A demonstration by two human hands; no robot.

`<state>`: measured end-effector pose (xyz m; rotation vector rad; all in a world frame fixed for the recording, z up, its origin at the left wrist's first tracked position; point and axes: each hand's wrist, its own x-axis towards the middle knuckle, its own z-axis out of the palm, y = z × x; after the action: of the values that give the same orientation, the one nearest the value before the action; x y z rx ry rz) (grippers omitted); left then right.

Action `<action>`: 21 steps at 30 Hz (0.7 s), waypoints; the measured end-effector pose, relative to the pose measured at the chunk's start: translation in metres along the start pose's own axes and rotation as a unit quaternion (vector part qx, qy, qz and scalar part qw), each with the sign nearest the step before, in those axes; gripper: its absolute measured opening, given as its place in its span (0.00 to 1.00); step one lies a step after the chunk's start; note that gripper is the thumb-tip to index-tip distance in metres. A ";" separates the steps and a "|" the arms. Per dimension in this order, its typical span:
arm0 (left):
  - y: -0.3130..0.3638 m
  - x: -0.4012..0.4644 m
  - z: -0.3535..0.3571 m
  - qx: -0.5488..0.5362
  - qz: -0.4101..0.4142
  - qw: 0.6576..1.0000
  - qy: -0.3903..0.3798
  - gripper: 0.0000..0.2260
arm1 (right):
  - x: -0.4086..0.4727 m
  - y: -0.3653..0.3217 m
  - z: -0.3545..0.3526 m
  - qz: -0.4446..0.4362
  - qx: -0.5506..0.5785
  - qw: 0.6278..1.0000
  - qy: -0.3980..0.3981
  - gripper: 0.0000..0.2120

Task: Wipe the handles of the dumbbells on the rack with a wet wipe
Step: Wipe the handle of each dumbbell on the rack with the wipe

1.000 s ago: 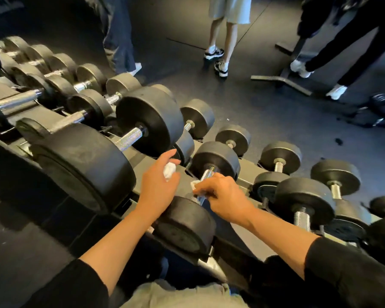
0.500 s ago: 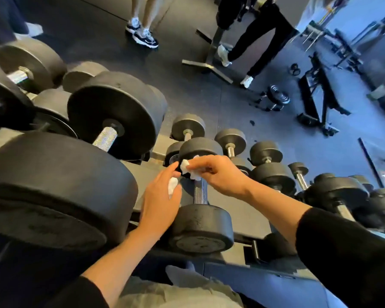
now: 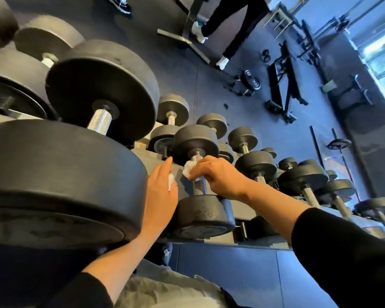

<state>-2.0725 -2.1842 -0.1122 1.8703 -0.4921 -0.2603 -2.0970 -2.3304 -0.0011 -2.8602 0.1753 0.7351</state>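
A small black dumbbell lies on the grey rack, its knurled steel handle running away from me. My right hand grips the upper part of that handle with a white wet wipe bunched under the fingers. My left hand rests beside the dumbbell's near head, fingers straight, with a second scrap of white wipe tucked against its palm. A far larger dumbbell fills the left, its handle partly showing.
Smaller dumbbells line the rack to the right, on two tiers. A person's legs and a stand base are on the dark floor beyond. A bench and loose plates lie farther right.
The camera has swung right and closer to the rack. My right hand has slid the wipe along the small dumbbell's handle; my left hand stays beside it.
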 end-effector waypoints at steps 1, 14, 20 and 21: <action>-0.001 0.000 0.000 0.005 0.001 1.000 -0.003 0.22 | -0.003 0.001 -0.002 0.006 0.009 1.000 0.000 0.14; 0.006 0.005 -0.006 -0.043 -0.056 0.990 -0.121 0.20 | -0.005 -0.009 -0.007 0.018 0.043 0.995 -0.087 0.19; 0.011 -0.002 -0.008 -0.046 -0.043 0.995 -0.079 0.21 | -0.015 -0.012 -0.011 0.076 0.222 0.962 -0.140 0.21; 0.011 -0.002 -0.009 -0.055 -0.047 0.994 -0.077 0.22 | -0.019 -0.011 -0.012 0.088 0.261 0.952 -0.133 0.23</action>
<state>-2.0735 -2.1790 -0.0987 1.7760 -0.4847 -0.4885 -2.1063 -2.3208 0.0200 -2.2421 0.5060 0.9344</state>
